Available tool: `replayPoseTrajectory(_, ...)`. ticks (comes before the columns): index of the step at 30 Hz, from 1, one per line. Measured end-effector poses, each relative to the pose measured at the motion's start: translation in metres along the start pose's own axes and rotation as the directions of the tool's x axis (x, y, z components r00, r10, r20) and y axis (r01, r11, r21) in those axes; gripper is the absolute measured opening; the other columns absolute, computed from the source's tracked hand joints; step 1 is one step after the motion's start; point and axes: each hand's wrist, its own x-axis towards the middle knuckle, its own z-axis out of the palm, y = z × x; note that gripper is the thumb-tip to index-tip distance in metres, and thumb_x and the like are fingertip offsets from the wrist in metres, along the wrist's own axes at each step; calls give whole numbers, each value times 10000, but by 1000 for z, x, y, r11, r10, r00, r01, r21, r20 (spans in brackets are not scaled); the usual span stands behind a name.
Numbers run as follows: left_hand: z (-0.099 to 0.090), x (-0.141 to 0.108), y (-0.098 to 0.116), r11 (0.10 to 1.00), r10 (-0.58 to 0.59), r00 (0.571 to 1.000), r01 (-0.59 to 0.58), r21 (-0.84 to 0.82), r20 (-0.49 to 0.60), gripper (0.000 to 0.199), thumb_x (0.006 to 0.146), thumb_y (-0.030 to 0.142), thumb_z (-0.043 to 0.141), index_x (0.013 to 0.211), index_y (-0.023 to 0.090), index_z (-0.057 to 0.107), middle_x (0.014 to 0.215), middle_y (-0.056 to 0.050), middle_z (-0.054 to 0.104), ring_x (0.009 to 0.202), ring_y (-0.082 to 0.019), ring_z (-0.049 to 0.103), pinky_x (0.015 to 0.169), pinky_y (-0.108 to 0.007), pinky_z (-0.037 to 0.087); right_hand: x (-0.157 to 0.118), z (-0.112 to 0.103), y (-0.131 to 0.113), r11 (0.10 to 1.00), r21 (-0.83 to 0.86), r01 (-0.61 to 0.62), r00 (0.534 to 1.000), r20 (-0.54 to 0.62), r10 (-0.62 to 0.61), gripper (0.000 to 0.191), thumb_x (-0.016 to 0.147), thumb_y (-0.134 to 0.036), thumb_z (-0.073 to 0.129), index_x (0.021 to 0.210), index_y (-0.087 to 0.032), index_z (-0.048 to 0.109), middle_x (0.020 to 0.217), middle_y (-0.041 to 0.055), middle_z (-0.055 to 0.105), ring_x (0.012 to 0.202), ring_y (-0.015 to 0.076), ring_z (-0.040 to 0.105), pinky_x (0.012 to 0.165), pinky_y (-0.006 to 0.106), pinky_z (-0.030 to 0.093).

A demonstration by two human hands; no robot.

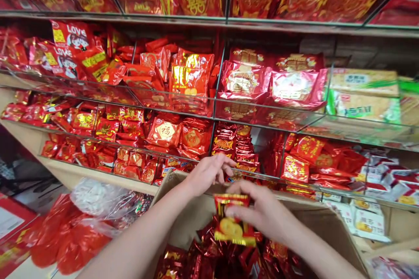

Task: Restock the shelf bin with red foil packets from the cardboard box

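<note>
The right hand (pixel 262 211) pinches a red-and-gold packet (pixel 233 229) above the carton (pixel 317 218), its fingers closed. The left hand's (pixel 206 174) fingers curl loosely near the shelf; their hold is unclear. Stacked packets (pixel 247 148) partly fill one compartment; many loose ones (pixel 175 259) lie in the carton.

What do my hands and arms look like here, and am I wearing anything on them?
Your left hand and right hand wear no gloves. Your left forearm and right forearm show no sleeves, watch or bracelet.
</note>
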Motion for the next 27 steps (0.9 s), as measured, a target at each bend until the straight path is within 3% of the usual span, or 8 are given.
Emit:
replayPoseTrajectory(3,1,0,4,996,83,996,-84,38,34,505,853,497,231,897,155,601,799,-41,618,705,-128,549,629,-232,421,24,-20,-4,989,120,82,985,-164,-62,277,644,-301,656,854,-196,509,811,-2,593,739,139,541,694,282,431)
replayPoseTrajectory(5,4,1,3,995,85,994,-81,61,-64,417,846,458,320,851,154,605,797,-30,619,767,-141,551,676,-239,426,33,-17,2,937,327,124,962,-269,-34,338,647,-326,652,916,-197,492,825,7,597,753,139,559,688,282,451)
replayPoseTrajectory(9,14,2,-2,999,-51,903,54,-5,-427,375,836,448,349,802,154,580,729,-18,602,645,-126,554,577,-225,446,36,4,13,776,610,160,847,-489,210,374,688,-463,587,918,-177,513,826,35,603,743,147,575,664,276,472)
replayPoseTrajectory(11,20,0,-2,989,-144,863,107,-105,-484,367,830,471,341,895,172,544,711,-5,581,501,-103,532,456,-215,434,36,10,15,752,638,166,806,-528,269,376,695,-507,563,867,-177,510,786,34,603,685,151,573,612,273,475)
replayPoseTrajectory(13,24,-1,0,966,-221,869,132,-223,-443,379,830,483,325,1035,201,473,726,5,564,407,-85,497,374,-211,409,37,11,16,752,637,167,785,-547,289,367,702,-528,545,811,-183,489,711,19,592,611,148,558,553,266,465)
replayPoseTrajectory(17,23,-1,5,978,-161,910,95,-184,-383,336,825,466,357,915,186,521,701,12,523,525,-89,496,449,-197,410,39,11,19,827,543,146,778,-579,243,343,734,-527,505,754,-186,481,623,-13,537,552,128,495,507,238,419)
replayPoseTrajectory(20,20,1,5,998,-51,885,26,-61,-463,296,814,435,409,707,171,489,617,34,452,575,-82,431,532,-190,375,38,12,20,917,378,131,766,-625,148,328,791,-505,430,696,-191,452,607,-30,458,550,108,421,494,215,362)
replayPoseTrajectory(27,24,1,2,998,20,837,14,58,-547,209,843,371,373,737,192,398,627,37,416,567,-90,393,542,-208,334,34,8,19,997,-73,-27,654,-756,-37,340,846,-432,331,593,-208,365,516,-46,359,483,103,322,487,236,267)
